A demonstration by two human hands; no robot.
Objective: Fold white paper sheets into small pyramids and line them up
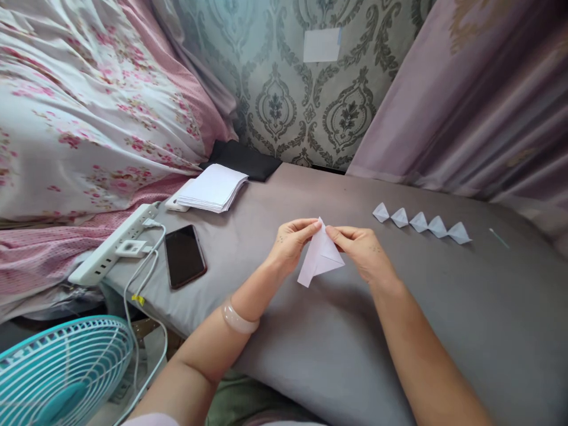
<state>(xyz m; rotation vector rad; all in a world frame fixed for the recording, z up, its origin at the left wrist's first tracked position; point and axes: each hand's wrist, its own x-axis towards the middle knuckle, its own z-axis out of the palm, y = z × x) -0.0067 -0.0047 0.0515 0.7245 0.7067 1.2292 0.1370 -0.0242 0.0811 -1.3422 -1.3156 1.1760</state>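
Observation:
A partly folded sheet of white paper (320, 255) is held up over the grey bed-like surface, its point at the top and a loose strip hanging at the lower left. My left hand (290, 239) pinches it near the upper tip between thumb and fingers. On the opposite edge, my right hand (358, 247) grips the paper just below the tip, thumb in front. To the right, a row of several small folded paper shapes (418, 222) lies on the grey cover.
At the left lie a stack of white paper (213, 186), a black phone (185, 256) and a white power strip (113, 245) with cables. A turquoise fan (66, 367) stands at the lower left. A thin stick (499, 238) lies far right. Curtains hang on both sides.

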